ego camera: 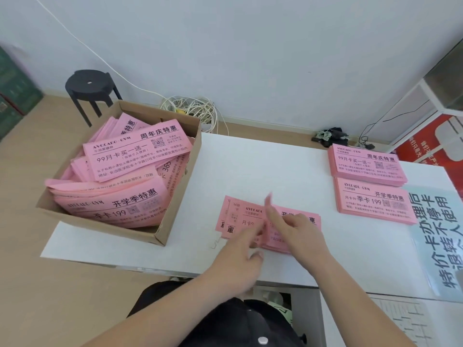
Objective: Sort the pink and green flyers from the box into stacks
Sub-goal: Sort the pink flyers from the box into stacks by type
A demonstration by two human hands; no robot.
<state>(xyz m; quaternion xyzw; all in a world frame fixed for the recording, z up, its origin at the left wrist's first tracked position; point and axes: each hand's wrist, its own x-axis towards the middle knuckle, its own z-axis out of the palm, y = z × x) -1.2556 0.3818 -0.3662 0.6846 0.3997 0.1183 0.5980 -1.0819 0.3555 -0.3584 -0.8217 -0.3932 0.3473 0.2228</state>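
A cardboard box [175, 216] at the table's left holds several loose pink flyers [130, 171]. A small pile of pink flyers [238, 219] lies in front of me on the white table [275, 166]. My right hand [298, 231] pinches a flyer of this pile and lifts its edge, which stands up blurred. My left hand [240, 254] reaches in with fingers stretched onto the pile's lower edge. Two neat pink stacks sit at the right: a far stack [367, 164] and a near stack [373, 204]. No green flyer shows.
A pale blue printed sheet [436, 234] lies at the table's right edge. A black stool [90, 88] and a coil of white cable [190, 108] stand behind the box. A red sign [431, 144] leans at far right.
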